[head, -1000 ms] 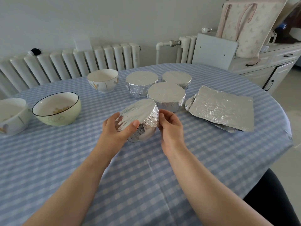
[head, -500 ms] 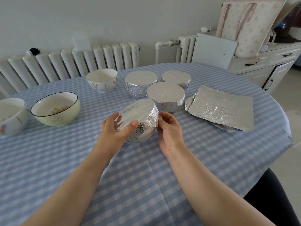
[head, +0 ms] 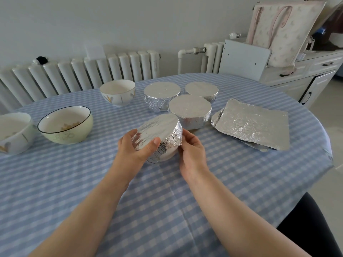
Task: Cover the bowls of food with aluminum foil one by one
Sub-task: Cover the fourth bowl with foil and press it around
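- A round white bowl wrapped over its top in crinkled aluminum foil sits between the two hands, tilted so its flat foil lid faces up and toward the left; whether its base touches the blue-and-white checked tablecloth cannot be told.
- The left hand grips the bowl from its left side: the thumb lies over the near edge of the foil top and the fingers curl round the far left rim.
- The right hand is at the bowl's right side, its fingertips pressed to the folded foil skirt just under the rim; the fingers are bent round the wall.
- Just behind the held bowl stand three more foil-covered bowls in a tight cluster: the nearest, one at back left and one at back right, all upright.
- To the right of that cluster lies a flat stack of crumpled aluminum foil sheets, well apart from the hands.
- Uncovered bowls wait to the left: a pale green bowl with a dark rim, a white bowl with gold leaf marks behind it, and another white bowl at the left edge of the view.
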Tool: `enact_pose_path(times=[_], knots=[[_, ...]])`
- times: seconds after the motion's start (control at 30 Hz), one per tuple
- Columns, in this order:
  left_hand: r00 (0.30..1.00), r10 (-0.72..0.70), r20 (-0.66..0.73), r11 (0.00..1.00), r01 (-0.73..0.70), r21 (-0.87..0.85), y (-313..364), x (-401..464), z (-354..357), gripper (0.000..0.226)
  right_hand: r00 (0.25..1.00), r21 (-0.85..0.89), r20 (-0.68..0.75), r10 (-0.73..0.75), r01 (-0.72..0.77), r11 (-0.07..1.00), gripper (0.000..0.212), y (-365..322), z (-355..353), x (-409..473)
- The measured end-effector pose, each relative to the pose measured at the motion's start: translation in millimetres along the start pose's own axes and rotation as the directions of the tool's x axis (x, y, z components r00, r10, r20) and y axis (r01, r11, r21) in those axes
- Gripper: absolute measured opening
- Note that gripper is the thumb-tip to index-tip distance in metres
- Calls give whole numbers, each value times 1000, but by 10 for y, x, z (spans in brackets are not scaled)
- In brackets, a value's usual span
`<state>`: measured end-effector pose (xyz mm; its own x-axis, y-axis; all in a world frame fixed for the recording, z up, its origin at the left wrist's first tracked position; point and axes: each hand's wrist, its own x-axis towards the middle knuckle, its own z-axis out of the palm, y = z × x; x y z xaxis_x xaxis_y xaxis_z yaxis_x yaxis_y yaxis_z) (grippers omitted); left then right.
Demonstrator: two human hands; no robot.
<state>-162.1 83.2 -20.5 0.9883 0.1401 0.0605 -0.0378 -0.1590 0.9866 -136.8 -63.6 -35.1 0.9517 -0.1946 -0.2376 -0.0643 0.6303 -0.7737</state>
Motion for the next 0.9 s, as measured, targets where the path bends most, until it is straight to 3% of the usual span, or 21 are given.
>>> enact_pose_path(times=[0.13,0.27,0.47,0.5,0.57,0.67,0.77,0.83,0.9], knots=[[999,27,-18,995,-25,100,7,-30,23,134,995,-283,-43,-85,69,957,37,-38,-73,-21],[991,131,-29,962,-120,247,43,-93,104,124,989,-603,35,-147,138,786,58,-212,-286,-4],[960,276,53,852,-270,448,3,-180,209,130,994,-838,110,-25,107,536,56,-384,-530,65],[958,277,73,845,-279,455,4,-180,198,130,994,-846,103,-40,109,521,55,-393,-538,75],[959,260,110,851,-281,444,25,-168,139,129,982,-768,60,-180,161,620,49,-389,-509,37],[963,246,114,887,-271,373,68,-126,43,127,912,-577,26,-410,348,739,22,-333,-379,-200],[974,202,105,925,-225,307,75,-117,23,122,923,-510,57,-381,355,783,30,-203,-269,-474],[968,208,138,911,-243,332,88,-130,50,105,916,-479,69,-396,379,792,29,-98,-232,-567],[966,193,172,885,-247,396,97,-138,67,104,903,-457,65,-424,405,792,28,-13,-193,-605]])
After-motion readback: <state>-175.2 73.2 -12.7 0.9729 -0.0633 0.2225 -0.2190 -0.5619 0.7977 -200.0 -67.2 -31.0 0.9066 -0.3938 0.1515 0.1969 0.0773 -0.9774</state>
